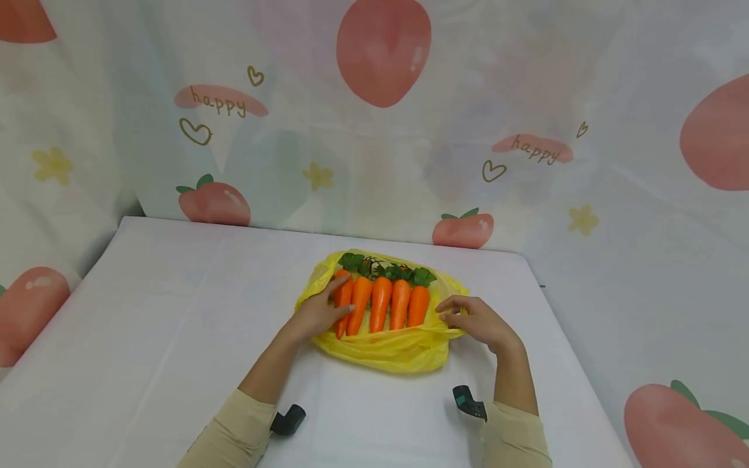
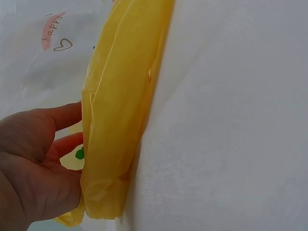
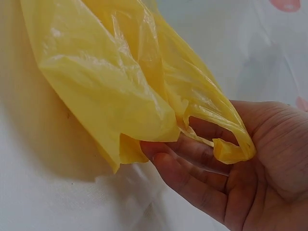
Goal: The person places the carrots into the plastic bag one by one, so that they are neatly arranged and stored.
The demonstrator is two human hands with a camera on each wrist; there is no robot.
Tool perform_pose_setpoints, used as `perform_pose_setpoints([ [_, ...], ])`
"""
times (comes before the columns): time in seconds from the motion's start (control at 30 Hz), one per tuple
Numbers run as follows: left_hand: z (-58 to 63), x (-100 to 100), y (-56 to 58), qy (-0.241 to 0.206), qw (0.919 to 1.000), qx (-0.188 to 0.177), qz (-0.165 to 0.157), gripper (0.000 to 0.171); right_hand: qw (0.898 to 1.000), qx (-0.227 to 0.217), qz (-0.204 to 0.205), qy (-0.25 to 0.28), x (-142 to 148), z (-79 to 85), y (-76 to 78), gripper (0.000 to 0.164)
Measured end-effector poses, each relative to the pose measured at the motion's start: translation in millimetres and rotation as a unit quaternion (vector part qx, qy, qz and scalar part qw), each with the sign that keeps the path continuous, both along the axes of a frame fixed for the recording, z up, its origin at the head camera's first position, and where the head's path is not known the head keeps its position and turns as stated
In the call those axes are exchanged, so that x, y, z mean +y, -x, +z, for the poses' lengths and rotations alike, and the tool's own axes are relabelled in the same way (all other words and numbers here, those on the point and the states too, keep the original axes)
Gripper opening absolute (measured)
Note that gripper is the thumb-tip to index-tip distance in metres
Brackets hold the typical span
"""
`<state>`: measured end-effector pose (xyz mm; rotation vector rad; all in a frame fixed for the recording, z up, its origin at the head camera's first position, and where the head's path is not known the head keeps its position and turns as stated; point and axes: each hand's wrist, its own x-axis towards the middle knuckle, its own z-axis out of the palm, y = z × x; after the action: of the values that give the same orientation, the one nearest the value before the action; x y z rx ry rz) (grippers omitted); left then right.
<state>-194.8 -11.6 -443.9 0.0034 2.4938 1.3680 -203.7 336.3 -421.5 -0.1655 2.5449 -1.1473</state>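
Note:
Several orange carrots with green leafy tops lie side by side in the mouth of a yellow plastic bag. My left hand reaches over the bag's left side, its finger and thumb spread across the leftmost carrot. In the left wrist view its fingertips pass behind the bag's yellow side. At the bag's right edge my right hand holds the plastic between thumb and fingers. The right wrist view shows a handle loop lying against this hand's palm, with fingertips at the bag's lower edge.
The bag lies on a table with a white cover. Behind and beside the table hangs a curtain printed with fruit, hearts and flowers. Dark devices are worn at both wrists, close above the table.

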Motion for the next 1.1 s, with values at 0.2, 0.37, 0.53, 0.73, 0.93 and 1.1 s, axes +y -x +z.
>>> perform_pose_setpoints([
  [0.2, 3.0, -2.9, 1.1, -0.002, 0.9998, -0.016, -0.012, 0.074, 1.000, -0.002, -0.005, 0.004, -2.3, 1.9, -0.5, 0.020],
  [0.37, 0.5, -3.2, 1.9, 0.011, 0.9999, 0.003, -0.011, 0.075, 1.000, -0.003, -0.004, 0.006, -3.6, 2.3, -0.2, 0.020],
  [0.53, -1.4, -2.9, 2.7, 0.013, 0.9998, 0.014, -0.004, 0.076, 1.000, -0.002, -0.002, 0.003, -3.5, 1.7, 1.6, 0.020],
  [0.73, -4.7, 0.2, 1.4, 0.010, 0.9998, 0.013, -0.010, 0.074, 1.000, -0.007, 0.000, -0.006, -2.9, 1.5, 2.7, 0.020],
  [0.93, -4.6, 1.8, -0.4, 0.014, 0.9997, 0.012, -0.015, 0.072, 1.000, -0.012, -0.002, -0.007, -3.6, 1.8, 0.9, 0.021],
  [1.1, -2.6, 1.2, 0.3, 0.021, 0.9996, 0.002, -0.017, 0.072, 1.000, -0.010, 0.000, -0.004, -3.7, 2.7, -0.6, 0.021],
])
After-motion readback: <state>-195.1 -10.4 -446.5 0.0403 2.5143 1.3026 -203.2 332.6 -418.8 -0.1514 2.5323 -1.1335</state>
